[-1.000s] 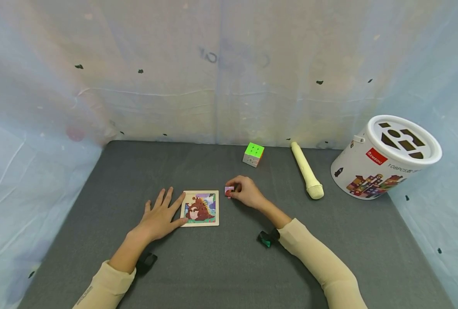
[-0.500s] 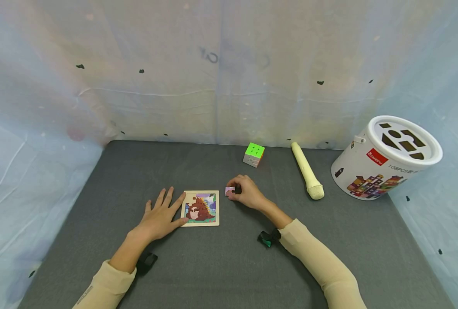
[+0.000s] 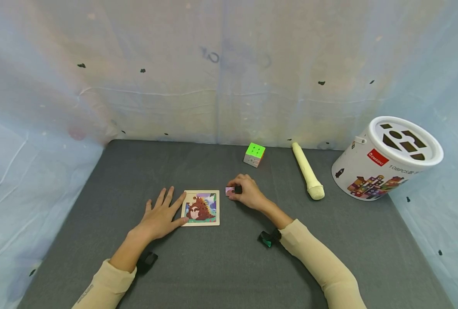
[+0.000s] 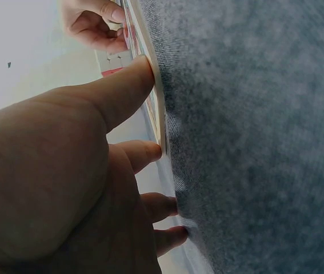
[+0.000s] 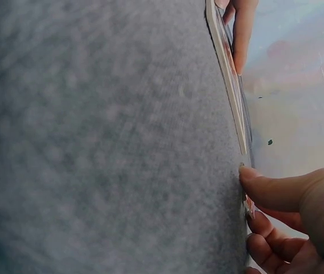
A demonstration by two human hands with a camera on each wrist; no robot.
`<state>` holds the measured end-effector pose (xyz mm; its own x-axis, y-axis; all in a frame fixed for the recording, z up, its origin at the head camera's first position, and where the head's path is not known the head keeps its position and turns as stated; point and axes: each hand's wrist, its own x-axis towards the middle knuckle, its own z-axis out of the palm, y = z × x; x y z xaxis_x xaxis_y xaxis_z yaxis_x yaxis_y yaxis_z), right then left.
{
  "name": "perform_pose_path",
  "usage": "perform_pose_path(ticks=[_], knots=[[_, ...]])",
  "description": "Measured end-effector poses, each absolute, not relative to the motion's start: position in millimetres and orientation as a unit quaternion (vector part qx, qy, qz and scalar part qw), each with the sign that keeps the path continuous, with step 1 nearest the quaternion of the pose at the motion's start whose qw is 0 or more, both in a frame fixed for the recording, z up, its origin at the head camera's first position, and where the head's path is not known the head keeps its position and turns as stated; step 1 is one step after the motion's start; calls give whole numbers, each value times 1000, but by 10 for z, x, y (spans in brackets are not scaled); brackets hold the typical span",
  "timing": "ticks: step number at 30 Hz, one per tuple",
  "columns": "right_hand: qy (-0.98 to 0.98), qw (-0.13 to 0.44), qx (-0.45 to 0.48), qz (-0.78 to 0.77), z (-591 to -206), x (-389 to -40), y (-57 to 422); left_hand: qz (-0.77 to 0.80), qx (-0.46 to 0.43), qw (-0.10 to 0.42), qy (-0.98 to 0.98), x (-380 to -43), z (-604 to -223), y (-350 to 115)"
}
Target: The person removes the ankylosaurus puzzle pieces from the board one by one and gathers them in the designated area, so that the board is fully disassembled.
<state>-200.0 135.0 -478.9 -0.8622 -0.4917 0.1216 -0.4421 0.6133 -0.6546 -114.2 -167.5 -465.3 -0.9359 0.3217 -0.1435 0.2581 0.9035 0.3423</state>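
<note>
A square jigsaw puzzle (image 3: 200, 208) in a pale wooden frame lies on the grey table, its picture a brown dinosaur-like character. A gap of bare wood shows in the upper left of the picture. My left hand (image 3: 157, 221) rests flat with fingers spread, thumb and index finger on the puzzle's left edge. In the left wrist view the thumb (image 4: 130, 85) presses the frame's rim. To the right of the puzzle, my right hand (image 3: 247, 193) pinches a small pink-purple puzzle piece (image 3: 229, 192) between thumb and fingers, close to the tabletop.
Behind the right hand stands a puzzle cube (image 3: 254, 155) with a green top. A cream toy microphone (image 3: 307, 171) lies farther right. At the far right is a white block bucket (image 3: 383, 161) with shaped holes in its lid. A pale sheet (image 3: 213, 77) hangs behind the table.
The piece in my right fingers has been turned, so its red patch no longer faces the near side. My left hand and the framed puzzle have stayed in place.
</note>
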Motion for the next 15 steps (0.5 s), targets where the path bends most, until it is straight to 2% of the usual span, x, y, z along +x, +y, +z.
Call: perform_pose_path(ticks=[15], knots=[[896,34,-266,-354,-4800,-2001,1352,161,150,101,970,-1147,-4664,-1679]])
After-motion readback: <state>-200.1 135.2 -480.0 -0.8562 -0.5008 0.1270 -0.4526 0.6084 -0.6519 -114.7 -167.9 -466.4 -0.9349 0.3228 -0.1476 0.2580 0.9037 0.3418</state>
